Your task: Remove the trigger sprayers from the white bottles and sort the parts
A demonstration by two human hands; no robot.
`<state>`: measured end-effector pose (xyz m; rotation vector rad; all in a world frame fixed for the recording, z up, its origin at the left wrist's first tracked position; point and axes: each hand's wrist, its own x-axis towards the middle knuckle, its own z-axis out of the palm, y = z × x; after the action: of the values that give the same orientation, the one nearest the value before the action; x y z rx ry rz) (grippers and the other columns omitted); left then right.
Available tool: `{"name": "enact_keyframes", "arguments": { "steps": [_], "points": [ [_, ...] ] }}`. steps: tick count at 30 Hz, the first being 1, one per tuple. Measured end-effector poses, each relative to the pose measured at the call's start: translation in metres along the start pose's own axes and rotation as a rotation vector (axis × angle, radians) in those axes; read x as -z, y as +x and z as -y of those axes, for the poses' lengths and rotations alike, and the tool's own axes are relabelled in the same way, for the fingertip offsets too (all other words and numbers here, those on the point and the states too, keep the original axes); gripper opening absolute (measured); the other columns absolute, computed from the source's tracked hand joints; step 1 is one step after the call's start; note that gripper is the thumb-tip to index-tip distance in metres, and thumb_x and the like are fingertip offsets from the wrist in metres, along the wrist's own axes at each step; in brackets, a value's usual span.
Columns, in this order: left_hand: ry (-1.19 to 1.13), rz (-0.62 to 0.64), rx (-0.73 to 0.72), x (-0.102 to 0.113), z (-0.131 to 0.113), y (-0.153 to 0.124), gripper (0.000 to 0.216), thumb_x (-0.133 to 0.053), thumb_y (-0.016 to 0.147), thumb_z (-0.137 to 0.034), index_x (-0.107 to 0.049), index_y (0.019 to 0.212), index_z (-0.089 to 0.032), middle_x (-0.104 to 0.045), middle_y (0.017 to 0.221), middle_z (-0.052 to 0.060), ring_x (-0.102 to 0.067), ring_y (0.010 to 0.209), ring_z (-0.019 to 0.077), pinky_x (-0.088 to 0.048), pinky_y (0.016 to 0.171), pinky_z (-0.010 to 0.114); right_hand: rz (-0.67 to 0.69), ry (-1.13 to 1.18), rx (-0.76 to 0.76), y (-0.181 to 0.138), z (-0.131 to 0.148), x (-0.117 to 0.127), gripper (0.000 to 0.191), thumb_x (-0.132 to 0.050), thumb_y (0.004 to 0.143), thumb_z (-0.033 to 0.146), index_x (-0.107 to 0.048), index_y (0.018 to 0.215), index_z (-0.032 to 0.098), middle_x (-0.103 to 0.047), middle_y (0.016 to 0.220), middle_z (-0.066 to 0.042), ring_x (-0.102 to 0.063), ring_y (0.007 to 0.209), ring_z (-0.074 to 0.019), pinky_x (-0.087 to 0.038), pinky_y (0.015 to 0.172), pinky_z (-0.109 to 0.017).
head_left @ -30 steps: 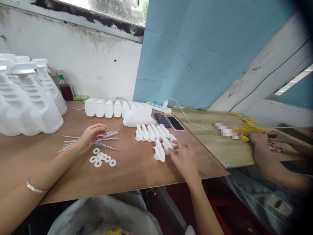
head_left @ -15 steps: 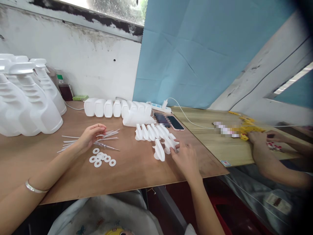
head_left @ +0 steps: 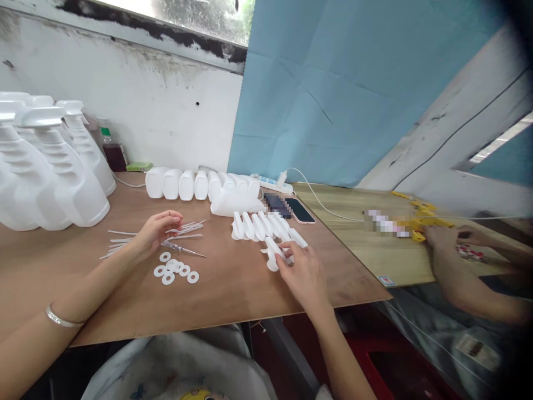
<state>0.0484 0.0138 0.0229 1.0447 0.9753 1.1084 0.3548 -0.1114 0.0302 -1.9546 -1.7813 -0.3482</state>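
Observation:
My right hand (head_left: 302, 275) has its thumb and fingers around the nearest white plastic spray-bottle head (head_left: 272, 255), which rests on the table and is partly hidden by the fingers. Just behind that hand is another white spray head (head_left: 298, 238). Several more stand in a row (head_left: 259, 225) farther back. On the left, my left hand (head_left: 156, 233) rests over thin white tubes (head_left: 189, 227), fingers loosely curved, with no held thing visible. Beside its wrist lies a slim pointed tool with a clear handle (head_left: 177, 246). White ring washers (head_left: 168, 278) are piled nearer to me.
Large white spray bottles (head_left: 54, 172) stand at the left. White containers (head_left: 186, 185) lie along the wall, near a power strip (head_left: 272, 183) and phones (head_left: 300, 210). On the adjoining table, a co-worker's hands (head_left: 443, 236) are by yellow pieces (head_left: 428, 219).
My right hand has moved left, from the rear spray head to the nearest one, which has shifted slightly under the fingers. My left hand stays in place.

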Motion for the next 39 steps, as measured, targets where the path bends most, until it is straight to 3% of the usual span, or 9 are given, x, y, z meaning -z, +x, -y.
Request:
{"name": "enact_keyframes", "arguments": {
  "steps": [11,34,36,39],
  "points": [
    [0.002,-0.001,-0.001,0.001,0.001,0.001,0.021,-0.07,0.054,-0.027,-0.06,0.069,-0.016,-0.057,0.066,-0.001,-0.054,0.06,0.0116,-0.043,0.055,0.021,-0.115,-0.123,0.053,0.004,-0.013,-0.011,0.013,-0.049,0.077,0.027,-0.058,0.081,0.018,-0.064,0.069,-0.006,-0.048,0.074,-0.0226,-0.033,0.063,-0.03],
    [0.061,0.002,-0.016,-0.002,-0.001,-0.001,0.021,-0.068,0.055,-0.029,-0.059,0.069,-0.016,-0.056,0.065,0.001,-0.054,0.061,0.0138,-0.042,0.055,0.024,-0.138,-0.125,0.125,0.007,-0.013,-0.015,0.018,-0.045,0.082,0.03,-0.057,0.082,0.017,-0.062,0.076,-0.007,-0.05,0.076,-0.0227,-0.035,0.064,-0.031],
    [0.053,0.0,-0.015,-0.003,-0.002,-0.001,0.021,-0.068,0.054,-0.028,-0.059,0.068,-0.016,-0.056,0.064,0.0,-0.054,0.061,0.0136,-0.041,0.056,0.024,-0.183,-0.114,0.104,0.006,-0.011,-0.013,0.02,-0.047,0.081,0.035,-0.057,0.086,0.017,-0.061,0.084,-0.009,-0.051,0.081,-0.0235,-0.037,0.065,-0.032],
    [0.029,-0.003,-0.008,-0.003,-0.002,-0.001,0.022,-0.069,0.053,-0.027,-0.059,0.068,-0.015,-0.057,0.064,0.0,-0.054,0.06,0.0127,-0.04,0.056,0.023,-0.36,-0.019,0.117,0.004,-0.007,-0.011,0.024,-0.052,0.079,0.035,-0.055,0.095,0.017,-0.057,0.099,-0.012,-0.051,0.09,-0.0236,-0.041,0.071,-0.033]
  ]
}}
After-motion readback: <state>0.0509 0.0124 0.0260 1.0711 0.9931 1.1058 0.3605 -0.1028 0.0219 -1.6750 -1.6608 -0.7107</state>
